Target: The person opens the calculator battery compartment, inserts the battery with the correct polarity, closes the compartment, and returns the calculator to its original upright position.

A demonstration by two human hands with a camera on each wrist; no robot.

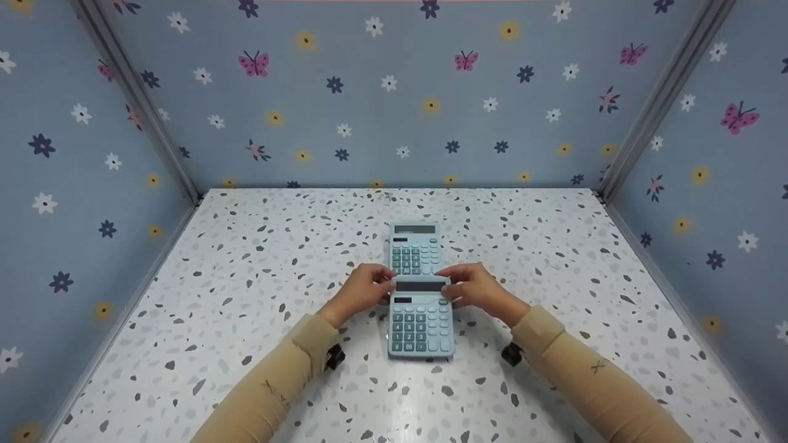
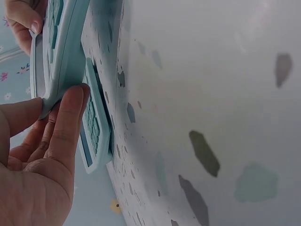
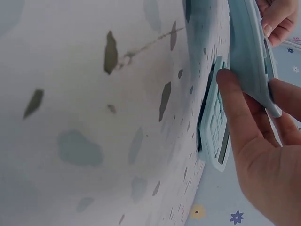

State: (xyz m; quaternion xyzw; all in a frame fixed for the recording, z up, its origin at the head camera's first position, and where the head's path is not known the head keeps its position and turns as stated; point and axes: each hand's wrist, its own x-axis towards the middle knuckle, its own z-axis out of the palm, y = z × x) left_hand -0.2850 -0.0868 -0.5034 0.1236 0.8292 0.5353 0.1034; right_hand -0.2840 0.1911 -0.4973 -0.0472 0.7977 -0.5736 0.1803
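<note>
Both hands hold a light blue calculator (image 1: 422,320) by the two sides of its display end, and the wrist views show it raised off the table. My left hand (image 1: 364,288) pinches the left edge, thumb on the front face and fingers beneath. On the opposite edge, my right hand (image 1: 481,288) pinches in the same way. A second light blue calculator (image 1: 415,247) of the same look lies flat on the table just beyond. Its lower end is partly covered by the held one in the head view. In the left wrist view the held calculator (image 2: 70,52) is seen from its side.
The table (image 1: 258,258) has a white speckled top. Blue panels with flowers and butterflies enclose it at the back (image 1: 394,92), left (image 1: 80,184) and right (image 1: 708,184). A dark wrist device (image 1: 334,357) sits under the left sleeve, another (image 1: 511,354) under the right.
</note>
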